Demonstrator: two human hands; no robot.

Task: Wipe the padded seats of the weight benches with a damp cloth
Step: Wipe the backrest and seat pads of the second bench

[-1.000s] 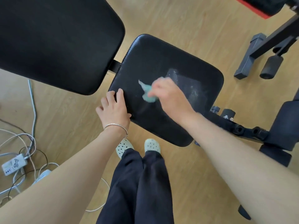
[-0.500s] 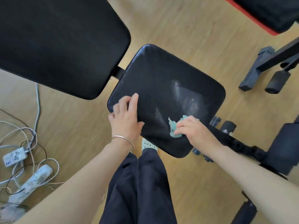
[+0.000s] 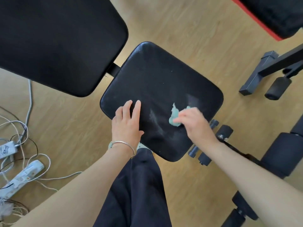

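At frame centre, the left hand point(image 3: 127, 125) lies on the lower-left edge of the black seat point(image 3: 160, 79) with its fingers straight and flat, while the blurred right hand point(image 3: 196, 124) has its fingers bunched round the teal cloth point(image 3: 174, 117), pressing it on the seat's lower-right part.

Setting: an indoor exercise room. Indicators are a black padded weight bench point(image 3: 157, 79), a second bench point(image 3: 275, 15) with red trim, and foam leg rollers point(image 3: 277, 88). Power strips point(image 3: 23, 177) lie on the wood floor point(image 3: 188, 30).
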